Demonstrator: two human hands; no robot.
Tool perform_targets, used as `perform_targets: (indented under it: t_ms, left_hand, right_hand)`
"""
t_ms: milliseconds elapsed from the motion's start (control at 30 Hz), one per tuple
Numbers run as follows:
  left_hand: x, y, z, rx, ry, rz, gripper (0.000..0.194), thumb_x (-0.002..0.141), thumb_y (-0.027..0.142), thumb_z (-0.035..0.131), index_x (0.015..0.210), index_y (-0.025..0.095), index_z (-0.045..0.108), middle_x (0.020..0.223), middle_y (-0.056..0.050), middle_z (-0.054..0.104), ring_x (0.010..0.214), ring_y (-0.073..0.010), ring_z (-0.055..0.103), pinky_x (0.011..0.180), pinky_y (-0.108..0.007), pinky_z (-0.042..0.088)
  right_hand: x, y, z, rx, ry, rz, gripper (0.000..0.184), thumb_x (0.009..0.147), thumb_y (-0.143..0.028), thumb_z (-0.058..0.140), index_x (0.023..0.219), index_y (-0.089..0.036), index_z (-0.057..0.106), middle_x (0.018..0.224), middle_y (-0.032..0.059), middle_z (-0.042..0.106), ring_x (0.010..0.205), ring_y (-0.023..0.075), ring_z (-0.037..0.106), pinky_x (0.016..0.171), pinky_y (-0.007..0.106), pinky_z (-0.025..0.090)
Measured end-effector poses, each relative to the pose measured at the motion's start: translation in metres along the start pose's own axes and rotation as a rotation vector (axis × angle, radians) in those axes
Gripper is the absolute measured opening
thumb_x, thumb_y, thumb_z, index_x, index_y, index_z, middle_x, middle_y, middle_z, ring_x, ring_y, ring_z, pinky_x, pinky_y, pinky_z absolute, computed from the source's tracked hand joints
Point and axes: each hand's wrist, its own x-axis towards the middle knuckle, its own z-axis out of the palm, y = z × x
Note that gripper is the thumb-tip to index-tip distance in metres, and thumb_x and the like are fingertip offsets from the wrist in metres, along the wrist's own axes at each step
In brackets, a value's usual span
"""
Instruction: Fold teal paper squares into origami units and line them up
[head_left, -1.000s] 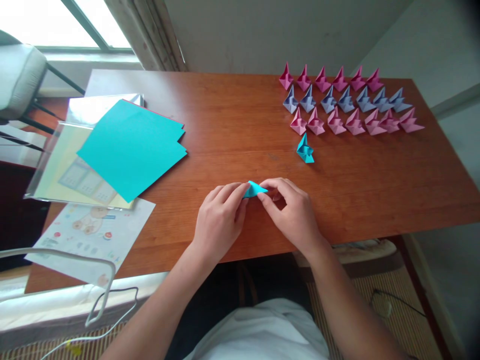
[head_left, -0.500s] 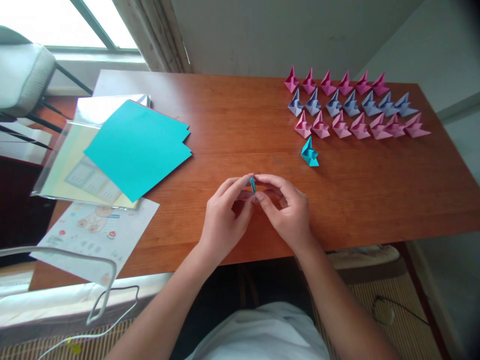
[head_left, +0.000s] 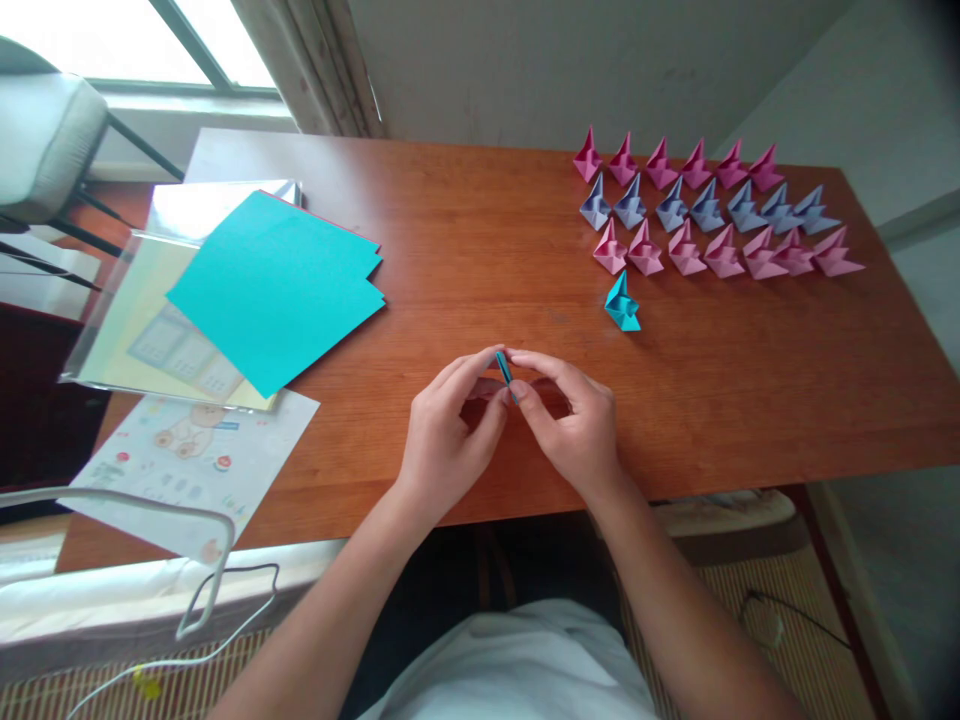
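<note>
A small folded piece of teal paper [head_left: 504,368] stands edge-on between my two hands, above the front middle of the table. My left hand [head_left: 454,420] pinches it from the left with thumb and fingers. From the other side my right hand [head_left: 574,415] grips it too, thumb low and fingertips at the top. Most of the paper is hidden by my fingers. Just beyond my right hand sits a finished-looking teal origami piece [head_left: 622,303] with a pointed tip.
Rows of folded pink [head_left: 685,248] and lavender origami [head_left: 673,205] stand at the back right of the wooden table [head_left: 450,250]. Teal paper sheets [head_left: 277,290] lie at left on a plastic sleeve [head_left: 105,310], near a printed sheet [head_left: 187,480]. A white bent tube [head_left: 150,503] crosses the front left.
The folded teal paper tilts slightly more to the left at its top between my fingers. Both hands keep their pinch. The whole view has shifted a little.
</note>
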Motion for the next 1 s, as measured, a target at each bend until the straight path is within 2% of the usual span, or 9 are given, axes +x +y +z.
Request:
perform_targets:
  t_ms: [100, 267, 433, 733, 1000]
  left_hand:
    - [-0.0015, -0.0018, -0.0005, -0.034, -0.007, -0.018, 0.039, 0.093, 0.015, 0.062, 0.132, 0.021, 0.063, 0.126, -0.011, 0.068, 0.101, -0.0205, 0.074, 0.092, -0.033, 0.061]
    - [-0.0025, -0.0031, -0.0003, -0.065, -0.010, -0.036, 0.039, 0.093, 0.016, 0.062, 0.131, 0.021, 0.063, 0.125, -0.011, 0.069, 0.103, -0.0216, 0.073, 0.093, -0.035, 0.061]
    - [-0.0022, -0.0031, -0.0009, -0.079, -0.015, -0.063, 0.039, 0.094, 0.017, 0.062, 0.132, 0.021, 0.063, 0.125, -0.011, 0.068, 0.099, -0.0206, 0.073, 0.092, -0.036, 0.060]
    - [-0.0018, -0.0014, -0.0018, -0.120, -0.018, -0.101, 0.037, 0.095, 0.019, 0.061, 0.131, 0.021, 0.063, 0.122, -0.011, 0.069, 0.105, -0.0218, 0.071, 0.098, -0.037, 0.059]
    - [-0.0016, 0.0004, -0.0029, -0.132, 0.001, -0.133, 0.034, 0.093, 0.023, 0.063, 0.127, 0.021, 0.066, 0.120, -0.012, 0.071, 0.101, -0.0216, 0.072, 0.090, -0.034, 0.060]
  right_hand:
    - [0.0004, -0.0009, -0.0003, 0.004, -0.015, -0.020, 0.027, 0.094, -0.021, 0.067, 0.120, -0.028, 0.068, 0.122, 0.0027, 0.076, 0.110, 0.0195, 0.073, 0.088, 0.033, 0.064]
    - [0.0011, -0.0007, -0.0002, -0.034, -0.012, -0.034, 0.023, 0.096, -0.022, 0.064, 0.117, -0.029, 0.069, 0.120, 0.0025, 0.077, 0.113, 0.0202, 0.073, 0.094, 0.037, 0.062]
    - [0.0011, -0.0012, -0.0004, -0.032, -0.018, -0.025, 0.024, 0.096, -0.020, 0.063, 0.118, -0.028, 0.069, 0.120, 0.0026, 0.077, 0.112, 0.0193, 0.073, 0.093, 0.035, 0.062]
    - [-0.0009, -0.0005, -0.0007, -0.016, -0.022, 0.016, 0.027, 0.097, -0.021, 0.061, 0.121, -0.029, 0.069, 0.121, 0.0013, 0.077, 0.109, 0.0194, 0.074, 0.091, 0.034, 0.063]
    - [-0.0016, -0.0007, 0.0000, -0.012, -0.014, 0.047, 0.026, 0.098, -0.024, 0.058, 0.121, -0.030, 0.068, 0.118, 0.0013, 0.078, 0.104, 0.0206, 0.075, 0.089, 0.037, 0.064]
